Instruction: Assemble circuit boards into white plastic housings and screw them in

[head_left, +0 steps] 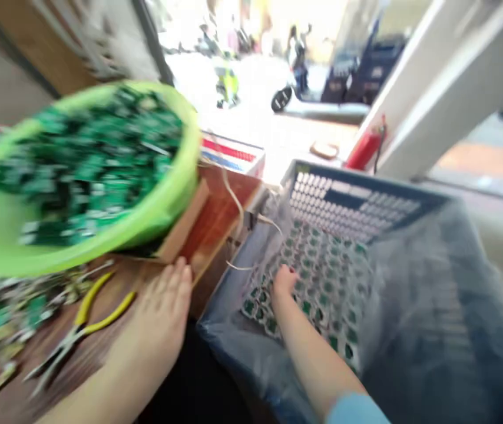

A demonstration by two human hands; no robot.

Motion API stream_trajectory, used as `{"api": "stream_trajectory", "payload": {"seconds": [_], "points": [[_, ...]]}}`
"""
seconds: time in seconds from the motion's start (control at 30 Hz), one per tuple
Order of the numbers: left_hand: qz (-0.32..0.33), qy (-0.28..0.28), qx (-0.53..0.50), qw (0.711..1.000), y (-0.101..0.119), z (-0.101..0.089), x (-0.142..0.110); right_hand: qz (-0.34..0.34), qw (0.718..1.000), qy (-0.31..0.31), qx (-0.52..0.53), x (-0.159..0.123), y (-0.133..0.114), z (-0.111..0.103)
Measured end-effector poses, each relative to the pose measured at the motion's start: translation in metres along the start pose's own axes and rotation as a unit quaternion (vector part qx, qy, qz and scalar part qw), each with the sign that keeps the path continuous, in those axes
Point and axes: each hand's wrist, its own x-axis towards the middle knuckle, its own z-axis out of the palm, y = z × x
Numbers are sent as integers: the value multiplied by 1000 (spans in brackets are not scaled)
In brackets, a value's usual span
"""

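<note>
My left hand [163,306] lies flat on the wooden table with its fingers stretched out, holding nothing. Beside it are pliers with yellow handles [86,321], their jaws towards the lower left. My right hand [284,281] reaches down into a blue-grey crate [366,187] lined with clear plastic. Its fingers are bent together over a tray with rows of pockets [322,271], many showing small green pieces. Whatever the fingertips may hold is hidden. A lime-green basin [145,235] heaped with green circuit boards [101,159] stands behind my left hand.
Loose green and metallic scraps [26,312] cover the table's left side. A white cord [234,197] hangs by the table edge next to the crate. Behind are a red-and-blue basket [229,154], a red fire extinguisher [364,147] and a parked scooter [298,82] outside.
</note>
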Motion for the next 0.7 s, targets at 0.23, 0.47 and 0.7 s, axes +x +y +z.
{"api": "stream_trajectory", "payload": {"seconds": [0.23,0.47,0.7], "points": [[-26,36,-72,996,17,-16,-21,-209,938,266,77,-88,-112,-124],[42,137,-98,985,-47,-63,-197,-457,884,90,-33,-108,-277,-188],[-383,96,-125,910,-192,-89,-325,-406,894,11,-189,-62,-369,-174]]}}
